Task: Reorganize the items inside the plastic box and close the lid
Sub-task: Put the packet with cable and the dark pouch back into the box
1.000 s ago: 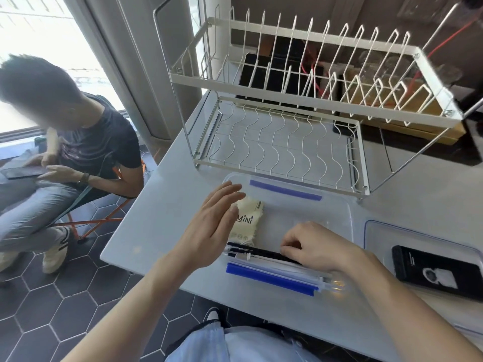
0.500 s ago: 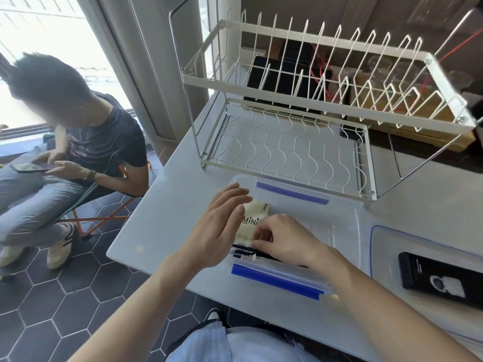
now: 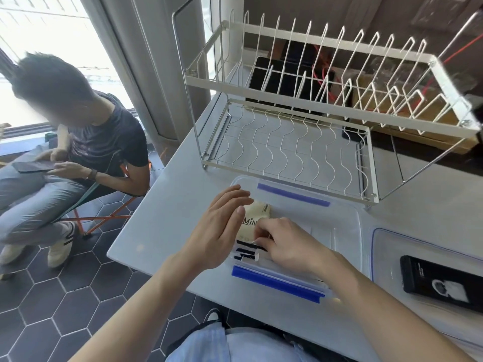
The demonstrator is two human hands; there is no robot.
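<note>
I see one cream packet [image 3: 257, 216] reading "MiN" between my flat, empty left hand [image 3: 218, 228] and my right hand [image 3: 283, 246], whose curled fingers [image 3: 264, 231] may pinch something thin, I cannot tell.

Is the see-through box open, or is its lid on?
Open. The plastic box has no lid on top; both hands reach inside it, and the lid lies beside it on the table.
</note>
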